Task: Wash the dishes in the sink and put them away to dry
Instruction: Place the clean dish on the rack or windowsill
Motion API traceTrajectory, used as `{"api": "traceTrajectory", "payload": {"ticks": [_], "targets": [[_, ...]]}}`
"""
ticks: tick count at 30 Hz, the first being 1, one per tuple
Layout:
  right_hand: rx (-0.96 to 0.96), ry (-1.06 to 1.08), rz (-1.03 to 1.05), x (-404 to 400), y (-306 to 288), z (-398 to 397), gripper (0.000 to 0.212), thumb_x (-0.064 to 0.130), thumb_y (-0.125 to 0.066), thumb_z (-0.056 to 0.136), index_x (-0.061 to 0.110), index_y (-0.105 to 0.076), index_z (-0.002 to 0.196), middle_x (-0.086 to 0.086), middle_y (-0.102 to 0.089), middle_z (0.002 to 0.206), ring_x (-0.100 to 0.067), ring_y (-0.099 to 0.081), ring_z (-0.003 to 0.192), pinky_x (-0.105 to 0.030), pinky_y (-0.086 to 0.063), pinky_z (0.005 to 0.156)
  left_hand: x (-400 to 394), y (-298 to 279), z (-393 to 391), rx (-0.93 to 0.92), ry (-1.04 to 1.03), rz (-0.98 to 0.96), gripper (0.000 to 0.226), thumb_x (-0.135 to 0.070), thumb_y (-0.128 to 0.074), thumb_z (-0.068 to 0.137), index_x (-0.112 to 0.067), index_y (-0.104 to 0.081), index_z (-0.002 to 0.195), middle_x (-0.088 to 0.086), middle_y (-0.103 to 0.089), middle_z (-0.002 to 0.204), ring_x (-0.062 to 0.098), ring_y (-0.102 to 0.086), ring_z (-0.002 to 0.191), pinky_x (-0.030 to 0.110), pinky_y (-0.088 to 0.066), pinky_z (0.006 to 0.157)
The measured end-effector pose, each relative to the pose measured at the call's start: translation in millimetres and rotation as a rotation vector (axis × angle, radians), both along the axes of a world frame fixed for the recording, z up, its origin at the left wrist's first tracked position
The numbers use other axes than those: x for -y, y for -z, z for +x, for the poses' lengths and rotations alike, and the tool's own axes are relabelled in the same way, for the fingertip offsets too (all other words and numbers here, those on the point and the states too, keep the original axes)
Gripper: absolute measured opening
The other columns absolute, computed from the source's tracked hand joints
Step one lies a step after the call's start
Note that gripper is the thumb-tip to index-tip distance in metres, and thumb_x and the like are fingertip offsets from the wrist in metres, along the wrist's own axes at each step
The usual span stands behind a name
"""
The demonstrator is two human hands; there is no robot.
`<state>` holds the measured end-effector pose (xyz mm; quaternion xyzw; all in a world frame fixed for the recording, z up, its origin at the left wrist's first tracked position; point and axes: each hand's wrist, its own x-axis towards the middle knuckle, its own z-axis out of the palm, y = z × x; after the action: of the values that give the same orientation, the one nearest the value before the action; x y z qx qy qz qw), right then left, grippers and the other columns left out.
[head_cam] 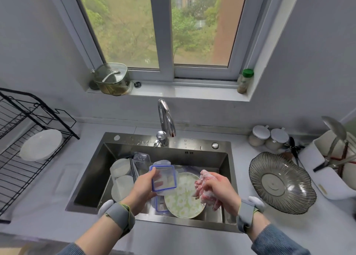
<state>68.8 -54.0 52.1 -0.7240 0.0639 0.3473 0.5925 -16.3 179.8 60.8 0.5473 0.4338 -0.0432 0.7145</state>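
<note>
Grey walls (38, 42); two-pane window (163, 27), trees outside; pale countertop (63, 173); daylight.

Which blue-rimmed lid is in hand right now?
The upper lid, pinched by the left hand above the sink. The other lid lies low, tucked under the plate.

Over the steel sink (92, 170), the left hand (143, 185) holds a clear lid with a blue rim (163, 177), thumb on its near edge. The right hand (217, 189) grips a bunched pink cloth (202, 187). A flowered plate (183, 198) lies in the sink below them. A white bowl (41, 144) sits in the black drying rack (15, 166) on the worktop (63, 175)
</note>
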Motion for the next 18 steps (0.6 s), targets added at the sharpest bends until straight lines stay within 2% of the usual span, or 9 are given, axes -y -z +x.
{"api": "traceTrajectory", "payload": {"ticks": [3,6,7,9,10,11,14,16,18], "targets": [[0.029,0.035,-0.052,-11.5,7.0,-9.9,0.037,0.003,-0.058,0.082,0.014,-0.068,0.116,-0.021,-0.077,0.090,-0.043,-0.075,0.079,-0.056,-0.058,0.067,-13.5,0.4,-11.2,0.001,-0.001,0.022,0.028,-0.033,-0.050,0.107,-0.012,-0.067,0.100,0.015,-0.066,0.126,0.030,-0.067,0.101,0.047,-0.052,0.085],[0.074,0.055,-0.088,-26.1,9.2,-19.9,0.039,0.021,-0.066,0.081,0.023,-0.068,0.121,-0.008,-0.079,0.094,-0.033,-0.077,0.084,-0.046,-0.061,0.067,-23.5,-12.1,-17.4,-0.007,0.009,0.026,0.028,-0.034,-0.047,0.108,-0.013,-0.065,0.103,0.013,-0.064,0.123,0.028,-0.065,0.101,0.044,-0.054,0.081],[0.092,0.052,-0.092,-36.8,6.5,-25.2,0.034,0.024,-0.068,0.085,0.024,-0.066,0.119,-0.006,-0.079,0.092,-0.032,-0.077,0.082,-0.048,-0.062,0.067,-29.8,-17.6,-20.6,-0.005,-0.005,0.008,0.028,-0.033,-0.047,0.108,-0.012,-0.064,0.105,0.013,-0.065,0.120,0.027,-0.065,0.098,0.042,-0.056,0.075],[0.126,0.032,-0.109,-50.4,-1.1,-32.9,0.025,0.020,-0.068,0.091,0.026,-0.064,0.114,-0.003,-0.079,0.086,-0.029,-0.077,0.075,-0.056,-0.062,0.067,-34.8,-26.2,-21.6,-0.003,-0.029,-0.057,0.028,-0.029,-0.045,0.109,-0.010,-0.063,0.102,0.011,-0.066,0.107,0.025,-0.065,0.087,0.034,-0.057,0.053],[0.148,0.022,-0.121,-57.7,-4.9,-36.1,0.027,0.017,-0.068,0.089,0.027,-0.064,0.114,-0.003,-0.078,0.086,-0.027,-0.077,0.071,-0.056,-0.061,0.065,-37.0,-28.0,-22.3,-0.009,-0.022,-0.070,0.028,-0.028,-0.044,0.109,-0.010,-0.063,0.098,0.009,-0.067,0.101,0.024,-0.065,0.082,0.031,-0.056,0.048],[0.169,0.006,-0.134,-64.5,-9.0,-39.0,0.032,0.014,-0.068,0.087,0.029,-0.063,0.114,-0.003,-0.077,0.089,-0.026,-0.076,0.068,-0.051,-0.061,0.059,-38.7,-29.4,-23.4,-0.012,-0.011,-0.072,0.028,-0.028,-0.045,0.109,-0.010,-0.063,0.097,0.009,-0.067,0.099,0.024,-0.065,0.081,0.032,-0.057,0.053],[0.229,-0.018,-0.146,-88.3,-15.2,-47.6,0.035,0.014,-0.065,0.087,0.035,-0.062,0.114,-0.007,-0.077,0.088,-0.030,-0.074,0.062,-0.032,-0.048,0.045,-46.4,-31.8,-30.1,-0.007,0.028,-0.079,0.032,-0.035,-0.049,0.107,-0.007,-0.066,0.109,0.013,-0.071,0.113,0.032,-0.069,0.096,0.048,-0.054,0.090],[0.287,-0.032,-0.162,-103.0,-14.9,-51.5,0.031,0.019,-0.065,0.089,0.036,-0.063,0.114,-0.003,-0.076,0.081,-0.024,-0.073,0.062,-0.029,-0.049,0.048,-50.4,-33.0,-32.4,-0.011,0.074,-0.075,0.040,-0.040,-0.049,0.107,-0.006,-0.066,0.119,0.014,-0.073,0.118,0.033,-0.070,0.107,0.055,-0.050,0.104],[0.375,-0.074,-0.194,-117.3,-13.0,-57.1,0.027,0.024,-0.068,0.090,0.036,-0.065,0.114,0.006,-0.076,0.087,-0.011,-0.071,0.073,-0.030,-0.056,0.064,-52.5,-34.5,-33.8,-0.011,0.127,-0.085,0.045,-0.042,-0.046,0.107,-0.005,-0.067,0.122,0.014,-0.074,0.119,0.033,-0.070,0.110,0.056,-0.052,0.103]]}}
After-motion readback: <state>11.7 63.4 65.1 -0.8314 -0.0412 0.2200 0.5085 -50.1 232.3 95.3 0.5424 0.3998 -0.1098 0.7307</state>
